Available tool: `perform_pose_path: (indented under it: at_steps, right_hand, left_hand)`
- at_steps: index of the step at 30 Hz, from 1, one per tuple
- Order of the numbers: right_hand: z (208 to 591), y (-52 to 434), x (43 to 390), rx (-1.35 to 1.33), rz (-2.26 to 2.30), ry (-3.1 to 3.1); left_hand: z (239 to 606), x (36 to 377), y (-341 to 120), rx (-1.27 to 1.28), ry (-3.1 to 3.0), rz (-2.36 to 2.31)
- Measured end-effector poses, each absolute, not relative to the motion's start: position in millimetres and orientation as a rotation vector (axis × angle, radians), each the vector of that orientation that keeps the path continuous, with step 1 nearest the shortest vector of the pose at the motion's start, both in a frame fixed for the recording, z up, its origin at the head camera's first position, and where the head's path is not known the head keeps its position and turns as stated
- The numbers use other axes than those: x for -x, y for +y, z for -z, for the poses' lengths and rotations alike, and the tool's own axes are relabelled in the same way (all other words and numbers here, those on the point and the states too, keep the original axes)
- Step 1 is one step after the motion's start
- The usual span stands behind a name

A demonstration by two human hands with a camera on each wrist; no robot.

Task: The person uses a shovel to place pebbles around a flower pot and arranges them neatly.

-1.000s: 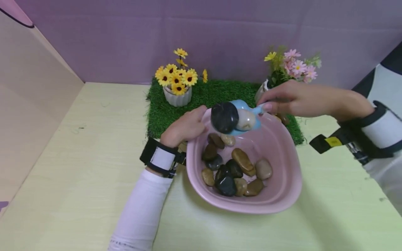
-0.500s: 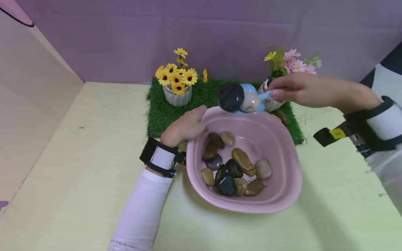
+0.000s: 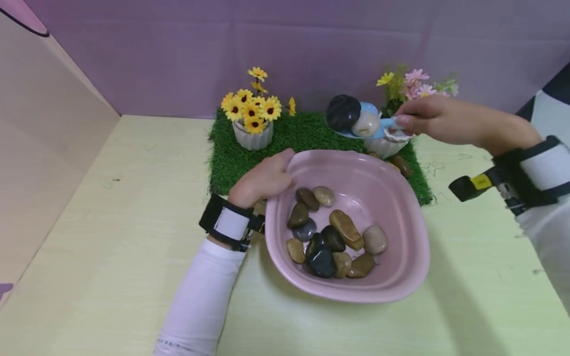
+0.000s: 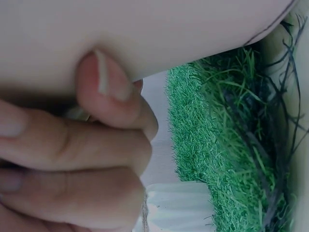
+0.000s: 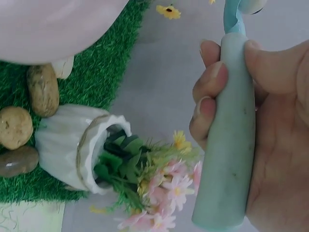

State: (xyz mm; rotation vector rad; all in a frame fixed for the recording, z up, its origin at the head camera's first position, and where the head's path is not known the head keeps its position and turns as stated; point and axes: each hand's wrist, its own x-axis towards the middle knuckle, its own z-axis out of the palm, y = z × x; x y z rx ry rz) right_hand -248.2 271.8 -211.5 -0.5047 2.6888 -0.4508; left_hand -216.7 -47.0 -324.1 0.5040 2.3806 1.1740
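A pink plastic basin stands on the table, tilted toward me, with several brown, tan and black stones on its bottom. My left hand grips its far left rim; in the left wrist view the thumb presses the basin's wall and the other fingers curl. My right hand holds a light-blue small shovel above the basin's far edge. On its blade lie a large black stone and a smaller white stone. The right wrist view shows fingers and thumb round the pale handle.
Behind the basin lies a green artificial turf mat. A white pot of yellow flowers stands on its left, another pot with pink flowers on its right. Brown stones lie beside the right pot. A purple backdrop rises behind.
My right hand has carried the shovel and its two stones up and away from me, from over the basin's inside to beyond its far rim. The left hand and basin stay put.
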Motion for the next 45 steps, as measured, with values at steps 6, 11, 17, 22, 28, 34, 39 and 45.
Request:
perform_pose_path:
  at_steps: [6, 11, 17, 22, 28, 34, 39, 45]
  right_hand:
    - [214, 283, 255, 0.428, 0.45, 2.701]
    - [214, 293, 259, 0.381, 0.462, 2.689]
    - [215, 306, 260, 0.296, 0.496, 2.656]
    - [220, 317, 263, 0.245, 0.493, 2.646]
    - [226, 321, 268, 0.238, 0.486, 2.669]
    - [234, 316, 272, 0.279, 0.448, 2.699]
    - [243, 311, 270, 0.329, 0.388, 2.723]
    - [257, 306, 269, 0.394, 0.376, 2.752]
  left_hand:
    - [323, 217, -47, -0.507, 2.378, -1.186]
    - [324, 216, -48, -0.511, 2.38, -1.193]
    - [324, 216, -47, -0.503, 2.38, -1.198]
    - [325, 216, -46, -0.508, 2.377, -1.204]
    - [325, 216, -46, -0.512, 2.385, -1.196]
    - [325, 216, -48, -0.503, 2.369, -1.22]
    - [326, 215, -48, -0.512, 2.369, -1.224]
    - [326, 216, -48, -0.509, 2.371, -1.218]
